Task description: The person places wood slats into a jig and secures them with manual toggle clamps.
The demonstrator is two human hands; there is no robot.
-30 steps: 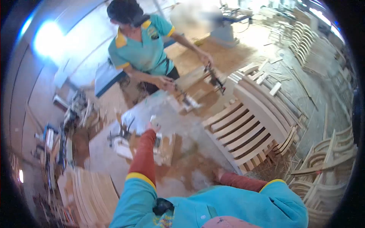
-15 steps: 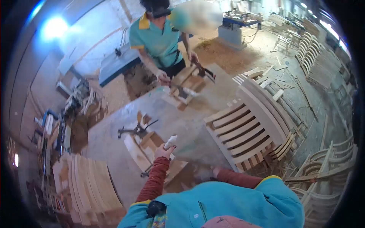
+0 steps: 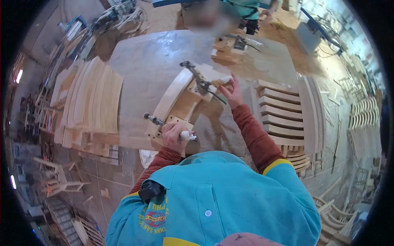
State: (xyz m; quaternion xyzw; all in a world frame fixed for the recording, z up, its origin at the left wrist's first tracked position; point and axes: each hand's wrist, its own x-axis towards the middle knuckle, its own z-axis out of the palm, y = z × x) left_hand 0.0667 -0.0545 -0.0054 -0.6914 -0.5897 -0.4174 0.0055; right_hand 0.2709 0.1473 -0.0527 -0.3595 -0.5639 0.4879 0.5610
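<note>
A curved pale wood piece [image 3: 170,95] lies along a wooden jig [image 3: 182,107] on the table in front of me. Two metal clamps are set across it. My left hand [image 3: 174,137] is closed around the near clamp [image 3: 154,119], whose white-wrapped handle [image 3: 188,135] sticks out past my fingers. At the far end, my right hand [image 3: 232,95] has thumb and fingers around the handle [image 3: 221,82] of the second clamp [image 3: 201,84]. Part of the near clamp is hidden under my left hand.
Curved boards [image 3: 92,94] are stacked on the left. Slatted curved wood parts [image 3: 283,112] form a pile on the right. Another jig with a clamp [image 3: 230,48] sits at the table's far side, near a co-worker [image 3: 248,12]. The grey table [image 3: 135,61] lies between.
My view has tilted down and turned. My right hand has risen from the near table edge to the far clamp's handle. My left hand is now down at the near clamp.
</note>
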